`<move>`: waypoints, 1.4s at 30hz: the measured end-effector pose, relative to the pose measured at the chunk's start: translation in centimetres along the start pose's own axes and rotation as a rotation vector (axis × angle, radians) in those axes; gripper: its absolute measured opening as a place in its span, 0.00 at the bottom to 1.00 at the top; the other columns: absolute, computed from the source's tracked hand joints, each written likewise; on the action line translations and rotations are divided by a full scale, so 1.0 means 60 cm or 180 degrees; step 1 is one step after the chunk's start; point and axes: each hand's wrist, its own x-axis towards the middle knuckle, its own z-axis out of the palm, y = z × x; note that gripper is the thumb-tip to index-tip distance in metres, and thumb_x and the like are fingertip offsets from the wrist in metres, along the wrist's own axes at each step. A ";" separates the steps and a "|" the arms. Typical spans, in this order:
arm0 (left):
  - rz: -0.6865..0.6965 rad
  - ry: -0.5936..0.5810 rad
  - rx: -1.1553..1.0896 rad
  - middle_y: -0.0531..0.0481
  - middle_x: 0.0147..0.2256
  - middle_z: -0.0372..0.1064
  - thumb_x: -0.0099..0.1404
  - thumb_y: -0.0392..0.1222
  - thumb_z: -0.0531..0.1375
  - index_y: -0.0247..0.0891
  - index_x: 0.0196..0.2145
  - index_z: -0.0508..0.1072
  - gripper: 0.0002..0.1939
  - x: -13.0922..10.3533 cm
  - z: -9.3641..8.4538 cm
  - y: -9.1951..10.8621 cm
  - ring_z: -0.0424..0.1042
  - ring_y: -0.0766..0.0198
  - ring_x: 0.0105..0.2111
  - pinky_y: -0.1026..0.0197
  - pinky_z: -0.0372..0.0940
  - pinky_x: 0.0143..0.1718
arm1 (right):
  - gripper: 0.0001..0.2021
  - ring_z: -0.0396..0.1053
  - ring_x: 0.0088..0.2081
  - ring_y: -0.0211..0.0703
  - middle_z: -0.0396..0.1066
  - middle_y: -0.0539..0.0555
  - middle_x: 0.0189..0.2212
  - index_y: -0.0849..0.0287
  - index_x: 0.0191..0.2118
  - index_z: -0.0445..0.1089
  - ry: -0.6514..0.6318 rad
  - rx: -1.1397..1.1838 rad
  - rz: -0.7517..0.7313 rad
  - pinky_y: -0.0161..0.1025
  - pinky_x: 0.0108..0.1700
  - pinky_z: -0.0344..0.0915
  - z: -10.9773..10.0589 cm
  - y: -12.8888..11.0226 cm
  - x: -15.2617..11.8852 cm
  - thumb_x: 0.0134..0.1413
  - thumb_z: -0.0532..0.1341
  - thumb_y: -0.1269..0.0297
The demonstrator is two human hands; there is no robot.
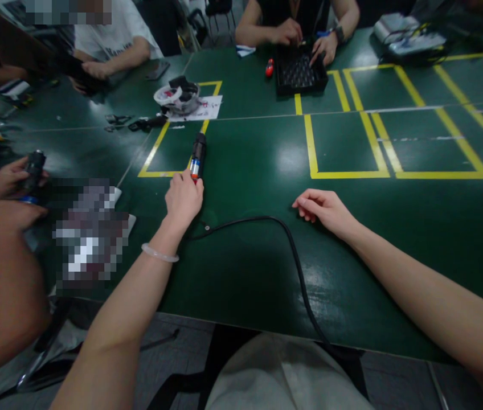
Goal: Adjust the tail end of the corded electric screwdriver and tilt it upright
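Observation:
My left hand (185, 196), with a pale bracelet on its wrist, is wrapped round the lower end of a black electric screwdriver (197, 151) with a blue, white and red band. The tool points away from me over the green table (245, 267). A black cable (290, 242) runs from beside my left wrist in a curve over the table's front edge. My right hand (318, 209) rests on the table to the right, its fingers curled together with nothing visible in them.
Beyond the yellow tape (348, 175) a person's hands work at a black tray (301, 71), beside a red object (269, 68). A tape roll (168, 97) lies on paper at the back left. At the left, another person's hands hold a black tool (34, 168).

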 end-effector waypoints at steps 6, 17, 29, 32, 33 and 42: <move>0.0679 -0.0120 -0.0012 0.31 0.52 0.66 0.75 0.48 0.49 0.30 0.64 0.61 0.26 -0.067 -0.017 0.085 0.71 0.45 0.47 0.51 0.70 0.41 | 0.22 0.62 0.22 0.34 0.67 0.50 0.20 0.60 0.29 0.73 -0.0014 -0.0063 -0.0021 0.33 0.23 0.57 0.001 -0.002 0.000 0.56 0.65 0.43; 0.1786 -0.0163 -0.0151 0.38 0.53 0.66 0.75 0.45 0.53 0.32 0.66 0.60 0.26 -0.134 -0.027 0.226 0.69 0.51 0.48 0.54 0.66 0.45 | 0.11 0.64 0.26 0.35 0.68 0.48 0.28 0.59 0.44 0.71 -0.0086 -0.0597 -0.0938 0.33 0.29 0.60 -0.001 0.019 0.000 0.60 0.65 0.59; 0.2011 -0.0473 -0.0569 0.36 0.57 0.63 0.71 0.44 0.57 0.29 0.69 0.55 0.33 -0.141 -0.024 0.229 0.67 0.49 0.52 0.51 0.66 0.50 | 0.07 0.61 0.24 0.35 0.65 0.47 0.23 0.59 0.34 0.68 -0.0206 -0.1115 -0.1002 0.34 0.29 0.58 0.022 -0.006 -0.011 0.57 0.65 0.62; 0.2106 -0.0445 -0.0745 0.36 0.59 0.62 0.71 0.48 0.58 0.30 0.69 0.54 0.35 -0.138 -0.018 0.220 0.66 0.48 0.54 0.50 0.65 0.52 | 0.12 0.57 0.18 0.32 0.62 0.44 0.17 0.58 0.30 0.64 -0.0286 -0.0087 -0.0160 0.32 0.21 0.51 0.027 -0.010 -0.012 0.57 0.64 0.57; 0.2131 -0.0448 -0.0793 0.36 0.59 0.62 0.71 0.49 0.59 0.31 0.69 0.54 0.35 -0.138 -0.016 0.217 0.66 0.48 0.54 0.50 0.65 0.53 | 0.13 0.55 0.16 0.31 0.62 0.43 0.15 0.57 0.30 0.63 -0.0343 0.0188 0.0055 0.32 0.19 0.49 0.027 -0.011 -0.012 0.57 0.64 0.55; 0.2103 -0.0588 -0.1103 0.36 0.61 0.61 0.70 0.48 0.60 0.31 0.69 0.54 0.37 -0.136 -0.012 0.208 0.65 0.47 0.55 0.47 0.65 0.55 | 0.14 0.53 0.13 0.30 0.62 0.43 0.13 0.58 0.29 0.64 -0.0409 0.0793 0.0551 0.29 0.16 0.45 0.022 -0.021 -0.012 0.53 0.66 0.55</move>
